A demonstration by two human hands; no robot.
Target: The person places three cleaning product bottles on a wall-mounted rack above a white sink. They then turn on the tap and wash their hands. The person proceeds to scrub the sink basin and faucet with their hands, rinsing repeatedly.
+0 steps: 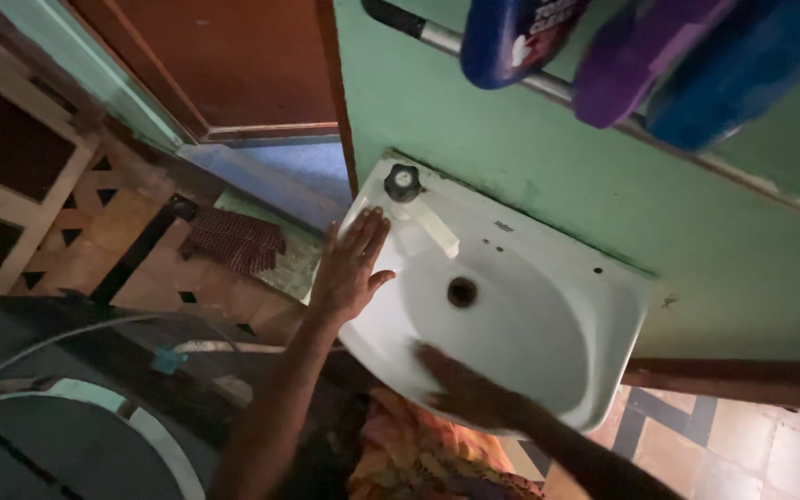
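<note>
Hands were both on the white washbasin (548, 343), which was fixed to the green wall (530, 176). My left hand (349, 268) lay flat on the basin's left rim, just below the black tap knob (402, 182), with the fingers spread and gripping nothing. My right hand (465, 389) pressed flat on the inner slope at the near edge of the basin, also open, with nothing I could see in its grip. The white spout (432, 227) pointed toward the drain hole (461, 293) in the middle of the bowl.

I judged the step as wiping or rubbing the bowl by hand. The next move called for sweeping the right palm along the curved inside while the left hand kept steady on the rim.

Much was hard to make out. The light was dim, so I could not tell whether the bowl was wet. The right hand was blurred, and the near rim was hidden under it. Coloured bottles (641, 46) on a rail (548, 88) above were cut off at the top edge.
</note>
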